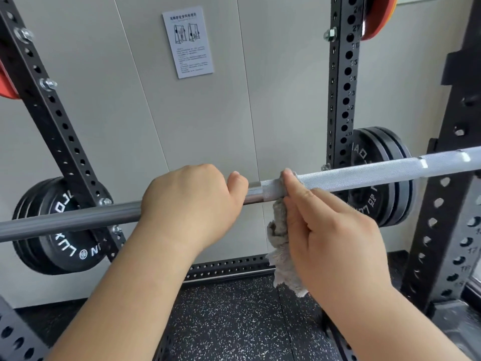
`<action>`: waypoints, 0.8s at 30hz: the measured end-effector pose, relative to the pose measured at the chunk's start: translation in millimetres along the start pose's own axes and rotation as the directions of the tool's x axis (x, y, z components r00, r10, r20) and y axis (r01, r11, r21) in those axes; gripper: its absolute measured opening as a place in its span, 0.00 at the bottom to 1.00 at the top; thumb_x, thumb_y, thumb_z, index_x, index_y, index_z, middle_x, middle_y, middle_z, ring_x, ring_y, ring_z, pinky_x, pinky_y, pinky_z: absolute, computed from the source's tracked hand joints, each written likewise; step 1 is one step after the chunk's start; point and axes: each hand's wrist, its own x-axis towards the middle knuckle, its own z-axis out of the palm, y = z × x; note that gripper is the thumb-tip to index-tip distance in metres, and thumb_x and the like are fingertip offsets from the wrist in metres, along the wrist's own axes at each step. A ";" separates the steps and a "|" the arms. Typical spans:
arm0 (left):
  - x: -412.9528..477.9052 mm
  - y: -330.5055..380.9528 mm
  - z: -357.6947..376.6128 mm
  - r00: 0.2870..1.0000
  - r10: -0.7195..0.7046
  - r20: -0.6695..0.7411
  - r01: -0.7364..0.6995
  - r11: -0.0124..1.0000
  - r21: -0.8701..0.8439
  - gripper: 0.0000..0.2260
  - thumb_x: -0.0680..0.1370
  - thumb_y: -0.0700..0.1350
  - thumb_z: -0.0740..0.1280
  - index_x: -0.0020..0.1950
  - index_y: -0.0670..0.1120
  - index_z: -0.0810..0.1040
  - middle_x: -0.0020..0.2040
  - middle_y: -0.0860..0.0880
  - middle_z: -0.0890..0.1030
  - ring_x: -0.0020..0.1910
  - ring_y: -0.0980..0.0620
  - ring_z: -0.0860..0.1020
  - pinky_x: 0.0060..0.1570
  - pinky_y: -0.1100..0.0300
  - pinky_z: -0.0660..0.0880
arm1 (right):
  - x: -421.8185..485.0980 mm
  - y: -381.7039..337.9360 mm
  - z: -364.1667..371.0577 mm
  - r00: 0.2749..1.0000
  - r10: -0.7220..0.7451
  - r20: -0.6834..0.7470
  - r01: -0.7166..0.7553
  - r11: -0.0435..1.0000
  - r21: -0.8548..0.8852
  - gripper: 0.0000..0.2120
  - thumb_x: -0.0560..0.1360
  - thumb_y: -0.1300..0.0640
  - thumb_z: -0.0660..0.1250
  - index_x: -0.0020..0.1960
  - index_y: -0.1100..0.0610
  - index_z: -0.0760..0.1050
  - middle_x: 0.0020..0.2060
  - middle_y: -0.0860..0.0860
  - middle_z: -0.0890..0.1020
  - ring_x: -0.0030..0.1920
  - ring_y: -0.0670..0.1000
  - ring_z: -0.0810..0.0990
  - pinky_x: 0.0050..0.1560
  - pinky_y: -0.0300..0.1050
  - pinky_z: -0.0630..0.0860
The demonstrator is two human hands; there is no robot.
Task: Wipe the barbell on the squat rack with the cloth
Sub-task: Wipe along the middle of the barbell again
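The barbell (364, 175) lies across the squat rack (341, 87) at chest height, running from low on the left to higher on the right, rough and pale on the right half, smooth and dark on the left. The left hand (192, 204) has its grip clenched over the bar near the middle, knuckles up. Just beside it, the right hand (333, 235) lays straight fingers on a grey cloth (279, 246) and presses it to the bar; its thumb is out of sight. The cloth wraps the bar there and its loose end hangs below.

Behind the bar, black weight plates (52, 230) sit on pegs on the slanted left post, and more (385, 178) behind the right post. An orange plate (377, 16) hangs high on the right. A printed notice (188, 41) is on the pale wall. Below is a speckled black floor (234, 321).
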 end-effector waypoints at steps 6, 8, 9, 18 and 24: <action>11.7 -6.0 -7.8 0.978 -0.016 0.208 0.043 0.991 -0.126 0.26 0.83 0.61 0.49 0.37 0.44 0.72 0.31 0.47 0.75 0.33 0.45 0.75 0.35 0.56 0.69 | -0.6 -0.6 0.1 0.996 -0.074 0.041 0.074 0.997 0.014 0.19 0.83 0.53 0.61 0.71 0.56 0.78 0.32 0.43 0.78 0.23 0.49 0.72 0.19 0.45 0.71; 11.5 -6.6 -9.8 0.973 -0.007 0.233 0.045 0.987 -0.157 0.27 0.84 0.62 0.49 0.36 0.44 0.71 0.31 0.48 0.75 0.33 0.46 0.76 0.35 0.56 0.69 | 4.9 6.8 -6.6 1.000 -0.004 0.019 0.003 1.000 0.021 0.19 0.84 0.52 0.60 0.71 0.56 0.78 0.32 0.44 0.79 0.24 0.50 0.73 0.20 0.46 0.73; 10.8 -6.5 -10.8 0.974 -0.008 0.226 0.044 0.986 -0.158 0.28 0.84 0.62 0.49 0.36 0.44 0.71 0.31 0.48 0.75 0.33 0.46 0.76 0.35 0.56 0.69 | 4.7 5.6 -7.1 1.000 0.007 0.027 -0.008 1.000 0.018 0.20 0.84 0.51 0.59 0.71 0.56 0.78 0.32 0.44 0.79 0.24 0.50 0.73 0.21 0.46 0.73; -22.1 -6.5 20.4 0.925 0.080 -0.373 -0.110 0.992 -0.062 0.23 0.84 0.58 0.48 0.35 0.50 0.69 0.30 0.53 0.69 0.31 0.46 0.67 0.33 0.53 0.58 | -5.4 0.2 -0.3 1.000 -0.010 -0.004 0.010 1.000 0.013 0.20 0.85 0.51 0.58 0.73 0.56 0.76 0.33 0.44 0.77 0.25 0.50 0.71 0.21 0.47 0.71; -39.2 11.0 33.2 0.910 -0.070 -0.409 0.022 0.992 -0.122 0.20 0.86 0.58 0.50 0.44 0.53 0.76 0.39 0.54 0.76 0.42 0.45 0.72 0.53 0.47 0.65 | -8.2 3.8 3.5 0.997 -0.077 -0.014 0.076 0.997 -0.023 0.20 0.84 0.52 0.61 0.74 0.55 0.75 0.33 0.43 0.78 0.25 0.48 0.70 0.20 0.45 0.70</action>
